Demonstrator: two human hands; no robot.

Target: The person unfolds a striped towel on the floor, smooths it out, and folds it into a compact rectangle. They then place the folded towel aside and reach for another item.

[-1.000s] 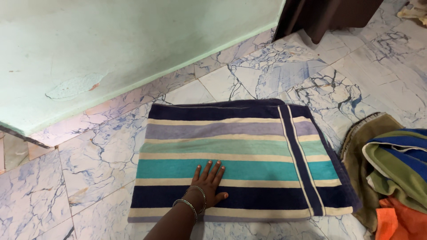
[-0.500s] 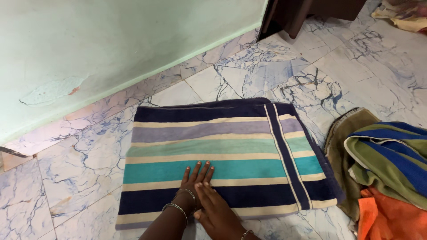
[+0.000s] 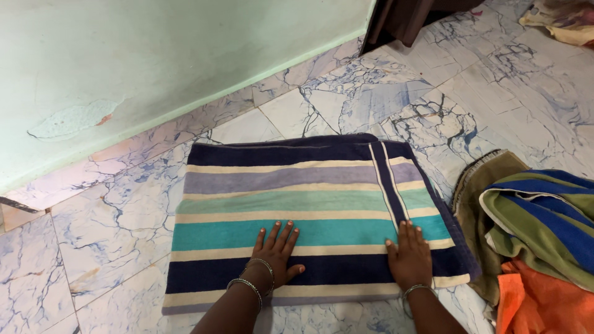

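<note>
A folded striped towel [image 3: 291, 198] in navy, cream, lilac and teal lies flat on the marble floor. My left hand [image 3: 276, 250] rests palm down on its near middle, fingers spread, with bangles on the wrist. My right hand [image 3: 409, 257] presses flat on the towel's near right part, beside the vertical navy band, also with a bangle at the wrist. Neither hand grips anything.
A heap of cloths [image 3: 538, 229] in olive, blue and orange lies at the right, close to the towel's edge. A pale green wall [image 3: 154, 55] runs along the far left. Dark wooden furniture [image 3: 402, 18] stands at the top, with another cloth [image 3: 557, 18] in the top right corner.
My right hand came into view beside the left, then slid rightward across the towel to its right part. My left hand stayed in place.
</note>
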